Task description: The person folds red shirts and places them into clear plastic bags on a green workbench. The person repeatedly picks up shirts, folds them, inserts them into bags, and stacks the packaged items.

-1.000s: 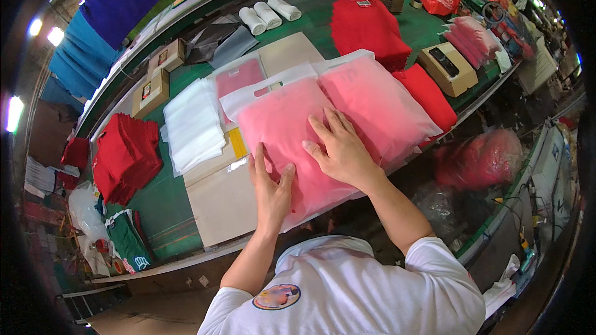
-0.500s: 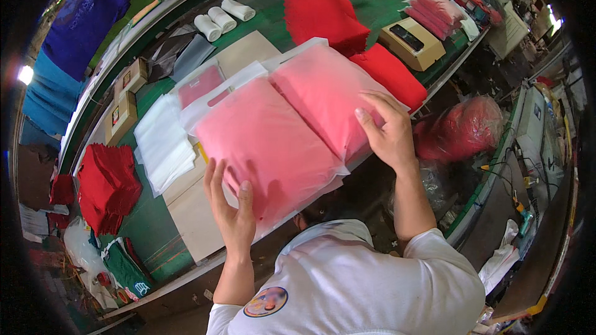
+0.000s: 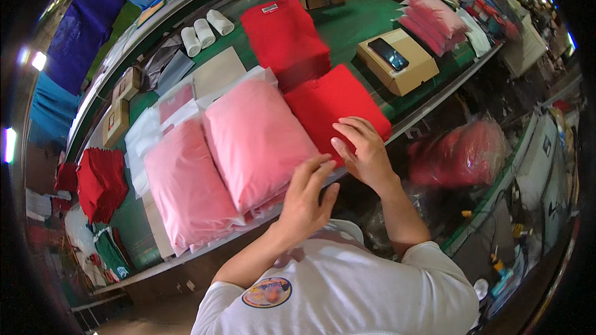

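Note:
Two plump pink bundles in frosted plastic bags, the left bag and the right bag, lie side by side at the table's near edge. At the right bag's lower right corner is my left hand, its fingers extended and holding nothing; whether the fingertips touch the bag I cannot tell. Just right of it, my right hand has its fingers apart and slightly curled over the near edge of a folded red garment. Contact there is unclear. Behind that garment stands a taller stack of red garments.
On the green table are a cardboard box with a phone on top, a pile of pink bags, white rolls and white bags. A plastic-wrapped red bundle sits beyond the near edge, at right.
Both hands have come off the pink bags and moved together, the left one rightward, the right one toward the red garment. The head view has shifted, so the table's things appear farther left.

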Motion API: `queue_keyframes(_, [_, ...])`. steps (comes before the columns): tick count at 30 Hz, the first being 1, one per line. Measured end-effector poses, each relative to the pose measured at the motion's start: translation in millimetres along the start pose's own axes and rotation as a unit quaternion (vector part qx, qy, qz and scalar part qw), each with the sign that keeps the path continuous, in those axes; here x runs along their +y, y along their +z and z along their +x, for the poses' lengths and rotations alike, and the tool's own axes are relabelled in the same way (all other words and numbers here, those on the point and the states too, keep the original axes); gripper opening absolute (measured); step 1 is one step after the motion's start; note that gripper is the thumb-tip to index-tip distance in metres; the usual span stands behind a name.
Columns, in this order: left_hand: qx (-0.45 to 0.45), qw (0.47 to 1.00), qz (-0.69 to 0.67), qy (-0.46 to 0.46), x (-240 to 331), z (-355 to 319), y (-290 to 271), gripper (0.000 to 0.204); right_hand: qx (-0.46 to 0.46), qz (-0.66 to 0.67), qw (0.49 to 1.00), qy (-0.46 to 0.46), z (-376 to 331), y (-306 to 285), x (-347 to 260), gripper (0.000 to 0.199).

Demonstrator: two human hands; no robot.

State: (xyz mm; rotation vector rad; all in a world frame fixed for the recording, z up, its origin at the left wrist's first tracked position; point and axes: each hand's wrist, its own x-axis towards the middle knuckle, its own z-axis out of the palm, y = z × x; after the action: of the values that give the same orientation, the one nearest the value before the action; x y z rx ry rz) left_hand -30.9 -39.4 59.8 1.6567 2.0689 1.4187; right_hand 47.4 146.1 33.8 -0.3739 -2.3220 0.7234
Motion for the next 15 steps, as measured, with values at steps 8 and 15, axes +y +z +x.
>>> queue_keyframes(8, [0.005,0.974,0.088,-0.207,-44,18,140,0.063,-0.089,-0.122,0.986,0.064,-15,-9,132,0.04])
queue_keyframes(15, [-0.095,0.929,0.312,-0.174,-58,43,173,0.075,-0.064,-0.061,0.984,0.152,-27,-7,169,0.057])
